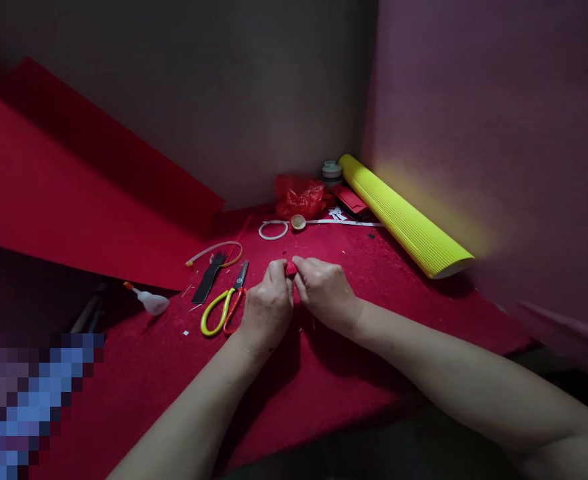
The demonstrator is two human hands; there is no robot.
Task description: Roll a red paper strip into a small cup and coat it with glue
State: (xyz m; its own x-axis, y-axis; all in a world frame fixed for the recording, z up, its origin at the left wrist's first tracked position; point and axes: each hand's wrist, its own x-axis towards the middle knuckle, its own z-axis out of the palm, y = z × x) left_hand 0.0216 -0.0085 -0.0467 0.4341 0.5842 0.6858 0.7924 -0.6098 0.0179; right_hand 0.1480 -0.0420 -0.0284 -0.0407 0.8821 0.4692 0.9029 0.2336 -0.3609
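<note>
Over the middle of the red-covered table (354,387), a small red ribbed piece (291,269) is pinched between both hands; its full shape is hidden by the fingers. My left hand (269,300) closes on its left side, and my right hand (324,287) grips it from the right with thumb and fingertips. Scissors (227,310) with one yellow and one red handle lie just left of my left hand, partly covered by it. Beside them rests a black strip with a frayed end (209,279).
A white squeeze bottle (153,302) with an orange tip lies at left, below a large red sheet (99,193). Farther back are a coiled white strip (273,231), a small round item (298,222), a red plastic bag (300,197), a jar (331,172) and a yellow corrugated roll (404,217).
</note>
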